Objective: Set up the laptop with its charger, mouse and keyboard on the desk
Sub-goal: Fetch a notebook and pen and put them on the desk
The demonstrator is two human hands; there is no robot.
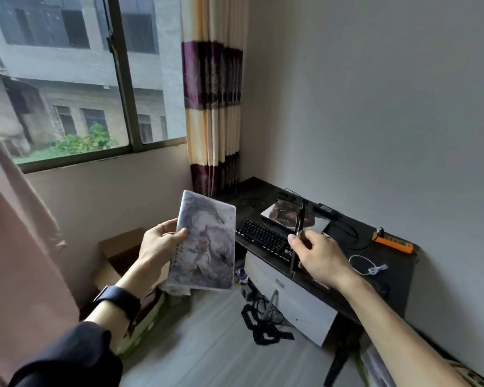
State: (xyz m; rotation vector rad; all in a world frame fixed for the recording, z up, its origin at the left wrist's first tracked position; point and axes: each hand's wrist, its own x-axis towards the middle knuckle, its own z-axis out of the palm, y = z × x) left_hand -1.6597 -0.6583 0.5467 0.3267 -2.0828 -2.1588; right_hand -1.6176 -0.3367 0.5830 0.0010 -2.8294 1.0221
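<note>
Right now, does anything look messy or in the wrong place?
Yes. A tangle of black cables lies on the floor beside the desk, not on it. The left hand holds a notebook and the right hand a pen, neither a setup item.

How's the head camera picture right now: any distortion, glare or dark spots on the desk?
Head view: wide-angle bending curves the window frame and both forearms; daylight from the left is soft, no harsh glare; the dark desk swallows detail, though the keyboard stays readable; the book cover shows mild sheen.
</note>
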